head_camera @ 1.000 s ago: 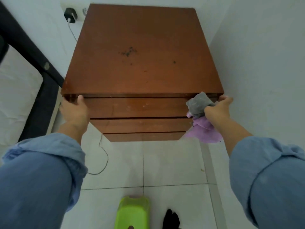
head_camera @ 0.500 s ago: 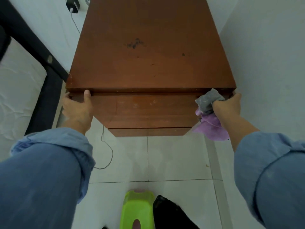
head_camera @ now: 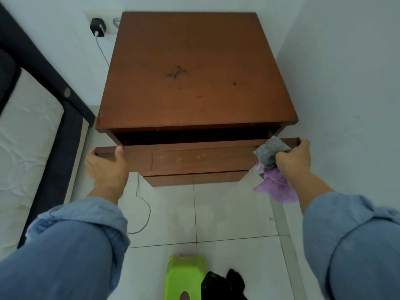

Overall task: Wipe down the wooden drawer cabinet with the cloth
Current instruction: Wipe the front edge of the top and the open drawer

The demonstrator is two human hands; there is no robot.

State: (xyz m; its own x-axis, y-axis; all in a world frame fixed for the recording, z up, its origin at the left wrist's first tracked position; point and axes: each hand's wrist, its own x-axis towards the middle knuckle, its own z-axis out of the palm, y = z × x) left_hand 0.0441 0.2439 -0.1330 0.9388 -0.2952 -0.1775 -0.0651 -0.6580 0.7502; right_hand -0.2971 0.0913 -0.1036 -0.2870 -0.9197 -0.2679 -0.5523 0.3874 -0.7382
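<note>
Pulling on the top drawer of the wooden cabinet is the step I judge to be in hand: both hands sit at the ends of its front panel, and a dark gap shows between that panel and the cabinet top. My left hand grips the left end, thumb over the top edge, fingers wrapped behind. My right hand is clenched on the right end with the cloth bunched in the same grip, a grey wad pressed against the drawer front and a purple tail hanging loose below.

To do this well, I would draw both ends out evenly, since a drawer held at its corners can skew and bind in its runners. I would keep the cloth's tail clear of the gap so it does not snag. The second drawer below looks shut; I would leave it until this one is wiped.

The top carries dark smudges near the middle and a smaller speck to the right; these look to me like the spots needing firm rubbing. The drawer face shows pale scuffs too. A charger is plugged into the wall just left of the cabinet, its cable trailing across the floor near my left arm, so I would mind not tugging it. A green stool stands on the tiles below me.
</note>
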